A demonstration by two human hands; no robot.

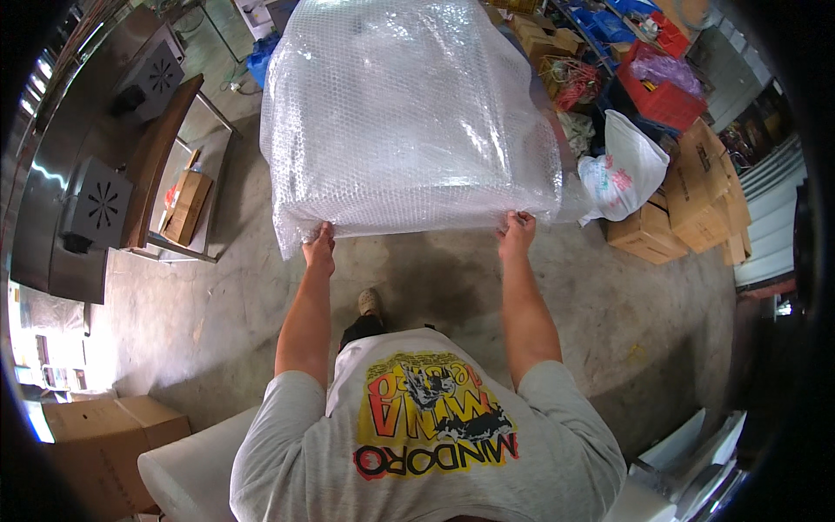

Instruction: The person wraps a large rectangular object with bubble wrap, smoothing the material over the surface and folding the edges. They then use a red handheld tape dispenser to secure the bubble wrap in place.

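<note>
A wide sheet of clear bubble wrap spreads out in front of me, draped over something large whose shape I cannot make out underneath. Its near edge hangs toward me. My left hand pinches that edge near its left corner. Toward the right end of the same edge, my right hand grips the plastic between thumb and fingers. Both arms reach forward, roughly level with each other.
A brown-topped table stands at the left, beside metal units. At the right are cardboard boxes, a white sack and a red crate. Behind me lie a carton and a white roll. Concrete floor lies between.
</note>
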